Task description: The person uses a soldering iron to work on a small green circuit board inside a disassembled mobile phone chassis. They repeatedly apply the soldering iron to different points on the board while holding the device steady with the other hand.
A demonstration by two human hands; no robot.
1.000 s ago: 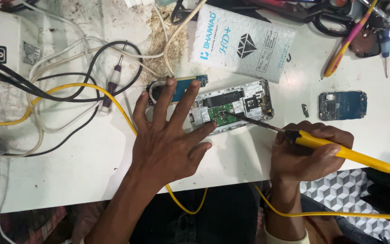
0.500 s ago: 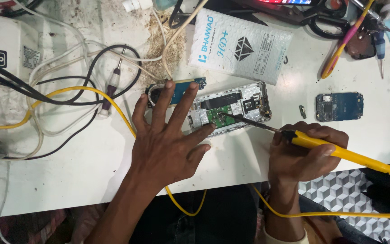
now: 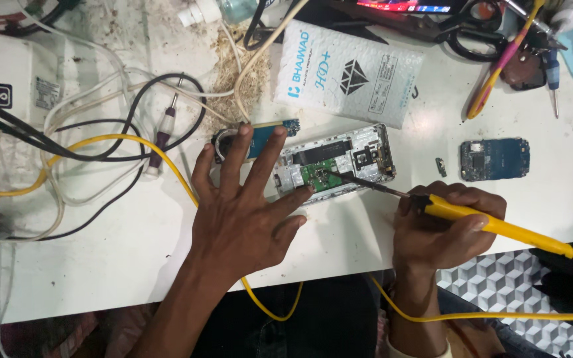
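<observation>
- Left hand is lying flat with fingers spread, fingertips pressing on the left end of the opened phone and on the small blue board beside it, pinning both to the white table.
- Right hand is closed in a fist-like wrap around the yellow soldering iron; its dark tip is touching the green circuit board inside the phone, near the table's front edge.
- Risk: the tip is working just beside the left index finger; a slip of the phone or a twitch could burn the finger.
- Risk: holding heat too long on one spot could lift a pad or bridge neighbouring contacts.
- Risk: the yellow cable is running under the left forearm; a tug on it could jerk the iron off its point.
- Risk: the loose blue board and the padded envelope are sitting near; a swing of the hot shaft could scorch them.
- Against the earlier frames: both hands are staying put, the tip is resting on the same green patch, and the framing is drifting only slightly.
</observation>
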